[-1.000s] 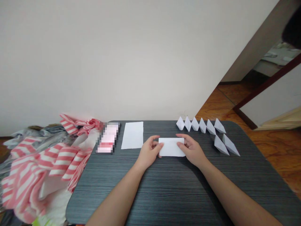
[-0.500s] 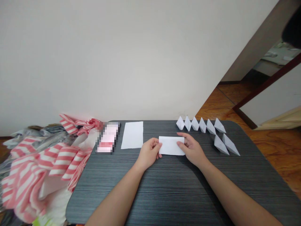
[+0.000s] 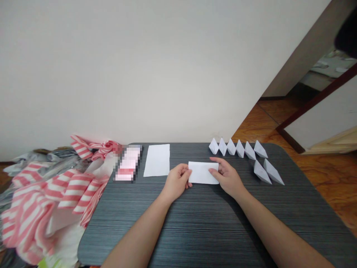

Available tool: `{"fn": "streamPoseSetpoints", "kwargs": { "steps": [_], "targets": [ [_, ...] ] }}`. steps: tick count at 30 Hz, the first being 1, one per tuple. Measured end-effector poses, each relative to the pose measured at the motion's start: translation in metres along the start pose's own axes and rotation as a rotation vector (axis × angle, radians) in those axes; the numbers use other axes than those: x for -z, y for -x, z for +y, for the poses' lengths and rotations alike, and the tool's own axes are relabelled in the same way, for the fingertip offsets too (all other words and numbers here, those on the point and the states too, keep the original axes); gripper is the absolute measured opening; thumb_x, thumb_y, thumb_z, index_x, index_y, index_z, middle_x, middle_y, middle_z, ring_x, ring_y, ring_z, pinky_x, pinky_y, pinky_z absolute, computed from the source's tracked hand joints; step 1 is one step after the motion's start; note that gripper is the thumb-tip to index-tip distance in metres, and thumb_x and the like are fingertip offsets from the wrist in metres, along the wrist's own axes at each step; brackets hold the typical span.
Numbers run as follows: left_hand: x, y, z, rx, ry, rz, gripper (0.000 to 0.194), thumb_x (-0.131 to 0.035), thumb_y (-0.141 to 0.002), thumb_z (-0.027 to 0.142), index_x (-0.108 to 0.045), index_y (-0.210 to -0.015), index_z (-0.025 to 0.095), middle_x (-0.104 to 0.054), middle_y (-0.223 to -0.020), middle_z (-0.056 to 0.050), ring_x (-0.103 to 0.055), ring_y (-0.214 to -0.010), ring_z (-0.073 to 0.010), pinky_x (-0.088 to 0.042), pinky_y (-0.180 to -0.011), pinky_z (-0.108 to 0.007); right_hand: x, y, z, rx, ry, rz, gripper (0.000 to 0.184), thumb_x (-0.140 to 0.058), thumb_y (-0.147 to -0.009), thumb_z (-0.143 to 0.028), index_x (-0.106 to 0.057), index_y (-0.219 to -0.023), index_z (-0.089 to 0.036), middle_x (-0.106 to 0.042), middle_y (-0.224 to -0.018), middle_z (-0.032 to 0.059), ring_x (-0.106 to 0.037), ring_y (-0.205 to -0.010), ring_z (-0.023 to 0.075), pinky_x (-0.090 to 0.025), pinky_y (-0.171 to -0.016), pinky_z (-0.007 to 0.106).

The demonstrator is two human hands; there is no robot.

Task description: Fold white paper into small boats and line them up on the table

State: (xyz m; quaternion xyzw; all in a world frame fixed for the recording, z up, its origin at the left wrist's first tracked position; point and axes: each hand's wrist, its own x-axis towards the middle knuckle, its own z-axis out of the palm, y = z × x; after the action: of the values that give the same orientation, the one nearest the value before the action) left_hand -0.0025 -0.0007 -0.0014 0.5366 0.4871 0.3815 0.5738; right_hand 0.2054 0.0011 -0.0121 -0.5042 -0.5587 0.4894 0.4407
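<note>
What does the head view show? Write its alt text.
A left hand and right hand hold folded white paper between them at a dark table. Eight paper boats sit to the right; a flat white sheet and a pixelated object lie left, with red-and-white striped cloth heaped beside the table.

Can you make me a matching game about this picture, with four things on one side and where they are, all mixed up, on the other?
Things
1. small paper
2. big paper
3. pointy shapes
4. striped cloth

Places
A. heaped beside the table
B. between the left hand and right hand
C. in a row of six, with two more nearer
D. lying flat between the blurred-out patch and the left hand

Pairs: 1-B, 2-D, 3-C, 4-A
</note>
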Motion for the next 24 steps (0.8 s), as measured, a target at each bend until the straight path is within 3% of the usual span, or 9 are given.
{"fn": "streamPoseSetpoints", "kwargs": {
  "steps": [8, 15, 19, 24],
  "targets": [
    [-0.0011, 0.0013, 0.0092, 0.052, 0.073, -0.045, 0.030, -0.059, -0.078, 0.041, -0.052, -0.091, 0.015, -0.054, -0.054, 0.004, -0.050, -0.040, -0.0078, -0.036, -0.038, -0.017, 0.0000, 0.0009, -0.0007, 0.011, -0.008, 0.017, 0.044, -0.059, -0.080, -0.036, -0.049, -0.120, -0.022, -0.064, -0.077, 0.0018, -0.057, -0.063, 0.0165, -0.044, -0.053, 0.026],
    [-0.0023, 0.0011, 0.0098, 0.055, 0.085, 0.009, 0.026, -0.060, -0.077, 0.039, -0.049, -0.085, 0.017, -0.053, -0.057, 0.005, -0.052, -0.043, -0.0074, -0.033, -0.038, -0.016, -0.0007, -0.0003, 0.0033, 0.022, 0.024, 0.013, 0.046, -0.060, -0.080, -0.035, -0.048, -0.122, -0.022, -0.061, -0.074, 0.0010, -0.057, -0.064, 0.0168, -0.045, -0.054, 0.027],
    [-0.0029, 0.0015, 0.0107, 0.056, 0.070, 0.030, 0.024, -0.060, -0.077, 0.037, -0.049, -0.085, 0.017, -0.053, -0.057, 0.005, -0.052, -0.043, -0.0070, -0.033, -0.039, -0.016, -0.0006, 0.0000, -0.0008, 0.026, -0.043, -0.015, 0.047, -0.060, -0.080, -0.033, -0.044, -0.123, -0.023, -0.063, -0.083, 0.0027, -0.059, -0.068, 0.0164, -0.046, -0.057, 0.027],
    [-0.0028, 0.0000, 0.0064, 0.049, 0.104, 0.059, 0.026, -0.061, -0.076, 0.039, -0.048, -0.083, 0.017, -0.052, -0.058, 0.005, -0.051, -0.042, -0.0063, -0.032, -0.038, -0.015, -0.0009, 0.0004, -0.0061, -0.053, -0.123, -0.099, 0.058, -0.061, -0.079, -0.031, -0.036, -0.130, -0.022, -0.063, -0.084, 0.0035, -0.057, -0.060, 0.0141, -0.043, -0.045, 0.023]
  ]
}}
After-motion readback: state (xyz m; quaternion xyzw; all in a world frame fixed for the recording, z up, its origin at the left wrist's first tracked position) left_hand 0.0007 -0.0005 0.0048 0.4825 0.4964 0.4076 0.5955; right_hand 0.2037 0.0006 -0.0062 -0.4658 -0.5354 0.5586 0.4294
